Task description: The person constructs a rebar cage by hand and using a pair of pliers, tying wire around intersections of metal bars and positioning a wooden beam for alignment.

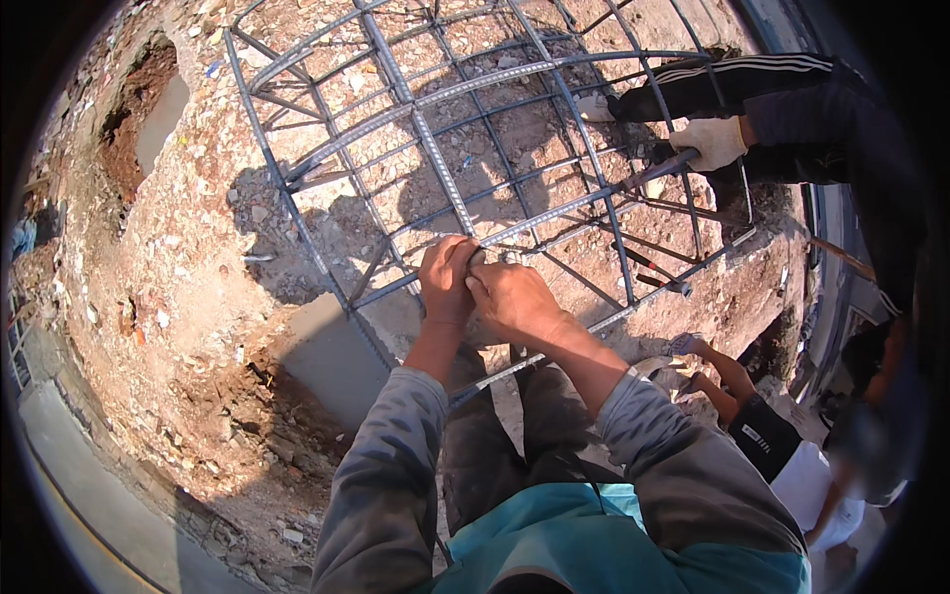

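A cage of tied steel rebar (435,158) spans the ground in front of me, its bars crossing in a grid. My left hand (447,282) and my right hand (520,305) meet at a crossing on the near side of the cage. Both are closed, with fingers curled and thumbs close together. Whatever they pinch is hidden by the fingers. Right of them, a tool with red and black handles (648,261) rests among the bars. Farther right, a co-worker's gloved hand (711,144) grips a bar of the same cage.
Stony, rubble-strewn soil (188,277) lies around the cage. A pit with a smooth grey surface (336,361) opens at near left, another (163,124) at far left. A second person in black shorts (760,436) is low at the right. A concrete edge (79,465) runs along the lower left.
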